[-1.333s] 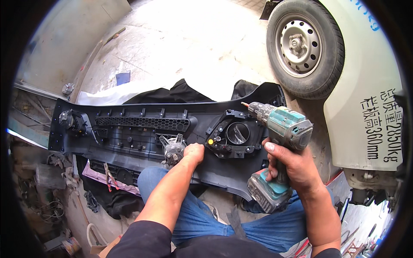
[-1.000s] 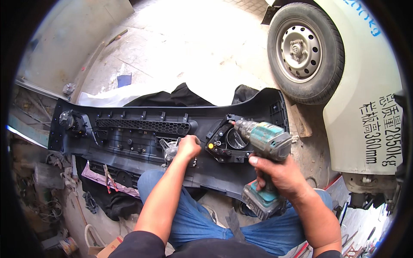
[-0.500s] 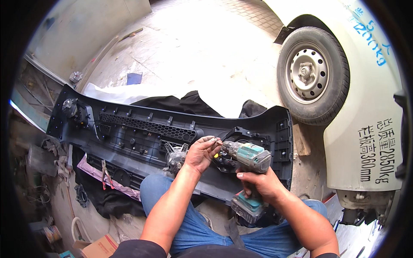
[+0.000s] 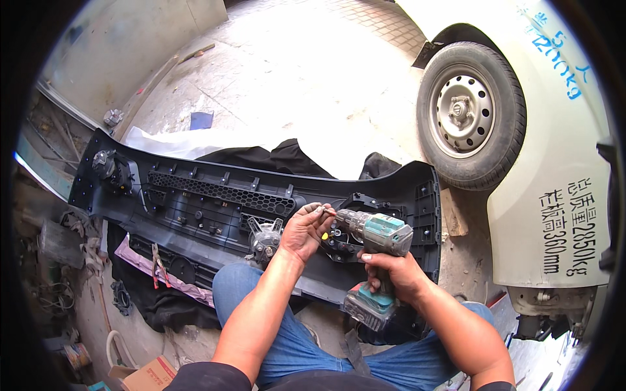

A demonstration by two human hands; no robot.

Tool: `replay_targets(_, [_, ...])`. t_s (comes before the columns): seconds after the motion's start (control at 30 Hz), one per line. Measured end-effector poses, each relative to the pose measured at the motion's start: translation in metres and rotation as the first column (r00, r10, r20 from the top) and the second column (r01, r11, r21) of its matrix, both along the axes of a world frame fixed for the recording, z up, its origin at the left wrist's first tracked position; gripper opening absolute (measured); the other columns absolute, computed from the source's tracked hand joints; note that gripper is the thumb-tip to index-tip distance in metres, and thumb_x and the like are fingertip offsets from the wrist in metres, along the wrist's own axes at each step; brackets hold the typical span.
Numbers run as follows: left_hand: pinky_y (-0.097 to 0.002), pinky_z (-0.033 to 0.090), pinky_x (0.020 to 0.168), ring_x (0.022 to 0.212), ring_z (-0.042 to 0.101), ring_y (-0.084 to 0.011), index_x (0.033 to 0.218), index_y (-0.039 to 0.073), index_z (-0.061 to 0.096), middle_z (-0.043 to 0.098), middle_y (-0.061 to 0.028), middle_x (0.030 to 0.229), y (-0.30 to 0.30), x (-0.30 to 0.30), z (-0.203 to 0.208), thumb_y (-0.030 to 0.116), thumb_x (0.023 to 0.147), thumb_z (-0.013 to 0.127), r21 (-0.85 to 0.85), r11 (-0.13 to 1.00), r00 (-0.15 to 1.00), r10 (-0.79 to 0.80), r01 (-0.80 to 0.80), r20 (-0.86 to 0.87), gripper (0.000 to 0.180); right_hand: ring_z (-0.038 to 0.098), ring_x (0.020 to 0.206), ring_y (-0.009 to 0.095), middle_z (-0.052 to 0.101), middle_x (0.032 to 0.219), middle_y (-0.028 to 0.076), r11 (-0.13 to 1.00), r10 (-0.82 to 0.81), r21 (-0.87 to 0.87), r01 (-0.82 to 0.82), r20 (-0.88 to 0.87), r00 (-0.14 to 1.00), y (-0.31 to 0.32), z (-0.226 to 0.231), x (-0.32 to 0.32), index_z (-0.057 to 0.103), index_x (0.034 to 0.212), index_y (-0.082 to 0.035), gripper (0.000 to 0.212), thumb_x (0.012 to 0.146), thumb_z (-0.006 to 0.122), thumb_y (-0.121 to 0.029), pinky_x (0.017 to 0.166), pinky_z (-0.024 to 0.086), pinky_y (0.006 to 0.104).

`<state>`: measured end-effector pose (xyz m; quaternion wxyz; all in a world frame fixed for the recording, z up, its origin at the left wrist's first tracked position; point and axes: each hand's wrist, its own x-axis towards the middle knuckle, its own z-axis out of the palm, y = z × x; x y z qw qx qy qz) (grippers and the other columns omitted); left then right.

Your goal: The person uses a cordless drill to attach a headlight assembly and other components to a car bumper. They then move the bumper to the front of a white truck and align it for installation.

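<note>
My right hand [image 4: 398, 272] is wrapped around the grip of a teal and grey cordless drill [image 4: 387, 236], its chuck pointing left. At the drill's tip, the thumb and fingers of my left hand [image 4: 305, 233] are pinched together. Whatever lies between those fingertips is too small to make out. Both hands are above a long black car bumper [image 4: 215, 210], which lies with its ribbed inner side up across the floor before my knees. A round lamp unit [image 4: 265, 242] in the bumper sits just beside my left wrist.
Red-handled pliers [image 4: 159, 266] rest on a pink strip [image 4: 134, 255] along the bumper's near edge. Black cloth [image 4: 287, 155] spreads beneath the bumper. To the right stands a pale vehicle with a wheel [image 4: 471, 114]. A wooden block [image 4: 454, 212] is near the tyre; a cardboard box [image 4: 150, 375] lies lower left.
The drill has turned slightly in front of me, its battery end swinging a little to the left. My left fingers stay pinched at its tip.
</note>
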<state>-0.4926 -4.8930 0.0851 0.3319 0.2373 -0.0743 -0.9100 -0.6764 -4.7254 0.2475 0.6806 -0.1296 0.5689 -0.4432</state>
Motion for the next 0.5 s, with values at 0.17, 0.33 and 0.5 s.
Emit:
replay_targets(0.17, [-0.0381, 0.068, 0.097, 0.110, 0.079, -0.0272, 0.115, 0.001, 0.070, 0.077, -0.0159, 0.118, 0.000, -0.003, -0.001, 0.000, 0.107, 0.065, 0.003, 0.999, 0.999, 0.038, -0.038, 0.016, 0.009, 0.059, 0.056, 0.017, 0.063, 0.076, 0.007, 0.996, -0.048, 0.076, 0.041, 0.088, 0.995, -0.001, -0.008, -0.005, 0.068, 0.118, 0.002, 0.029, 0.100, 0.073, -0.020, 0.057, 0.054, 0.0367])
replay_targets(0.33, [-0.0389, 0.068, 0.099, 0.111, 0.078, -0.0284, 0.116, 0.001, 0.069, 0.077, -0.0166, 0.118, 0.000, -0.003, -0.001, -0.001, 0.106, 0.065, -0.012, 0.999, 0.999, 0.037, -0.037, -0.007, 0.011, 0.060, 0.058, 0.017, 0.064, 0.078, 0.007, 0.995, -0.063, 0.088, 0.052, 0.129, 0.990, 0.000, -0.013, -0.009, 0.068, 0.119, 0.002, 0.029, 0.101, 0.072, -0.021, 0.058, 0.055, 0.0366])
replay_targets(0.5, [-0.0396, 0.068, 0.097, 0.109, 0.079, -0.0286, 0.112, 0.002, 0.070, 0.078, -0.0171, 0.115, -0.002, -0.004, -0.002, 0.000, 0.106, 0.066, -0.014, 1.000, 0.998, 0.016, -0.016, 0.060, 0.008, 0.059, 0.055, 0.016, 0.063, 0.077, 0.006, 0.999, -0.010, 0.032, 0.008, 0.039, 0.999, 0.000, -0.017, -0.013, 0.068, 0.118, 0.001, 0.030, 0.098, 0.076, -0.019, 0.056, 0.054, 0.0345])
